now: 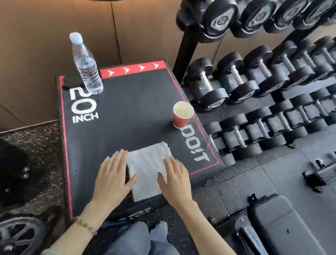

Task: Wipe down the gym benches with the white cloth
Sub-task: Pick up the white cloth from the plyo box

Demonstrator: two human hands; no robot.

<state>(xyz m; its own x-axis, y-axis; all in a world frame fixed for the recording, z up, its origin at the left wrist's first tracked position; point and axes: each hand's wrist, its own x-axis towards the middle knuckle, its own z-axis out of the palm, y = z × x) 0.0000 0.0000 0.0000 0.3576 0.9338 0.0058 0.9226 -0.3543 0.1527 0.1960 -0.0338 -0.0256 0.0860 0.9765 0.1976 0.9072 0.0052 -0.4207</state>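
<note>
On the near end of the black jump box [126, 118] the folded white cloth [147, 167] lies flat between the two hands, its long axis running away from the person and leaning a little to the right, one short end at the box's near edge and the other pointing toward the red paper cup [182, 115]. The left hand [112, 175] rests along the cloth's left side with fingers straight and thumb laid onto the fabric; the right hand [175, 183] mirrors it on the right side, fingers spread flat, thumb on the cloth. Neither hand is curled round it, and both sit about equally near. A water bottle [85, 68] stands well apart at the far left corner. The padded gym bench [289, 233] lies low to the right, beyond the box's edge, so the right hand is probably the better placed to gather the cloth and carry it that way.
</note>
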